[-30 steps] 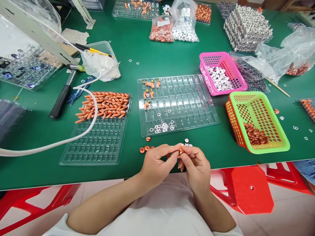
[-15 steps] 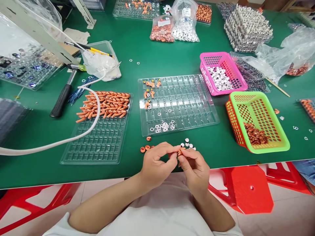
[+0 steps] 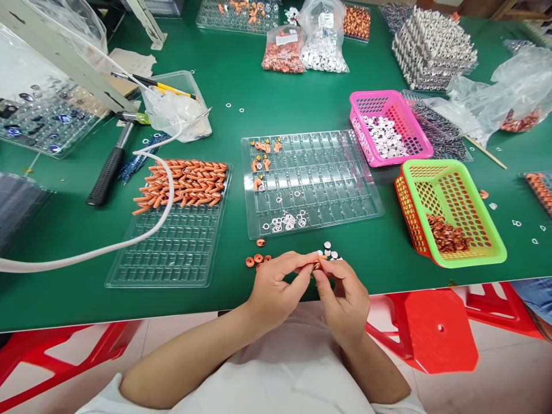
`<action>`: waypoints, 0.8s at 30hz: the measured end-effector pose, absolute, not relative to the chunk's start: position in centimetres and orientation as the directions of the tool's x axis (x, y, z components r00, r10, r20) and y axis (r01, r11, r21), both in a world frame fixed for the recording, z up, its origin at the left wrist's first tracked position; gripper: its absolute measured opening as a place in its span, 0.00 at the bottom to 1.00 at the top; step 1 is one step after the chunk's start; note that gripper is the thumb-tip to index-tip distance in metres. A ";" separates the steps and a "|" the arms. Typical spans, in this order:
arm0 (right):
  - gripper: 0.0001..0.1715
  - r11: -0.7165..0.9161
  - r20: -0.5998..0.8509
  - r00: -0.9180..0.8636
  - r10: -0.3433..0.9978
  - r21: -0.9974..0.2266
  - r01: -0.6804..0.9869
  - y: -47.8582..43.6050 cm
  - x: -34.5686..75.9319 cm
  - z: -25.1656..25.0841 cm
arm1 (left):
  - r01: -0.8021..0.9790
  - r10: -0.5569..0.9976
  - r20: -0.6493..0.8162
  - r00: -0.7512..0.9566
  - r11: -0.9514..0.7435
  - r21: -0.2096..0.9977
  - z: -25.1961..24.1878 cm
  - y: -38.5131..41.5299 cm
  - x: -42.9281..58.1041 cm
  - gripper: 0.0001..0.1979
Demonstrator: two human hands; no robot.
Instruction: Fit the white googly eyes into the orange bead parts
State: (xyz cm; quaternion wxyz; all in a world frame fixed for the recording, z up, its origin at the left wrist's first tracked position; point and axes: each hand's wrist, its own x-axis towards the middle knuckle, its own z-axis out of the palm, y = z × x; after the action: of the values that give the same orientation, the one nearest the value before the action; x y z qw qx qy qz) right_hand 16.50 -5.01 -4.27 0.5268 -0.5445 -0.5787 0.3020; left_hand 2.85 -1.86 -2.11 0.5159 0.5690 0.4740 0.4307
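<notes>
I had the left hand (image 3: 278, 290) and right hand (image 3: 347, 296) pinched on one small copper part (image 3: 317, 266), fingertips of both meeting around it. Copper caps (image 3: 249, 262) lay just left of that grip, white-topped pieces (image 3: 328, 246) just beyond it, the clear tray (image 3: 321, 198) farther out.

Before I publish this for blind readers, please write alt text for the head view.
A person's left hand and right hand pinch a small coppery part at a green worktable. Beyond them lies a clear compartment tray holding orange pieces and white rings; left, a tray of orange tubes; right, a pink basket and lime-green basket.
</notes>
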 end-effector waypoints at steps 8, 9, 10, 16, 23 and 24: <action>0.10 0.158 0.224 0.193 0.955 -0.939 0.305 -5.2 16.7 -4.7 | 0.121 0.948 0.169 0.268 -0.207 0.971 -2.3 -2.0 2.6 0.20; 0.10 0.148 0.217 0.200 0.956 -0.939 0.311 -5.2 16.7 -4.7 | 0.126 0.944 0.185 0.273 -0.225 0.966 -2.4 -2.0 2.6 0.20; 0.10 0.138 0.211 0.207 0.955 -0.938 0.318 -5.2 16.7 -4.6 | 0.133 0.941 0.196 0.277 -0.239 0.962 -2.5 -2.0 2.6 0.21; 0.13 0.161 0.229 0.155 0.961 -0.919 0.359 -5.0 17.1 -4.1 | 0.187 0.939 0.191 0.287 -0.250 0.950 -2.4 -1.9 2.4 0.19; 0.12 0.073 0.076 0.013 0.997 -0.989 0.131 -4.8 18.5 -4.1 | 0.161 0.945 0.091 0.315 -0.148 0.976 -2.2 -0.8 1.3 0.10; 0.12 0.061 0.061 -0.010 0.998 -0.995 0.084 -4.7 18.7 -4.1 | 0.172 0.943 0.100 0.316 -0.161 0.972 -2.2 -0.7 1.1 0.09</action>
State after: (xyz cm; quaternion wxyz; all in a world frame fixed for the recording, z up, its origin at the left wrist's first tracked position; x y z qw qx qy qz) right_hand 18.67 -4.72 -4.06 0.4916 -0.5033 -0.5376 0.4648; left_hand 1.12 -0.71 -2.21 0.4851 0.6502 0.4291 0.3973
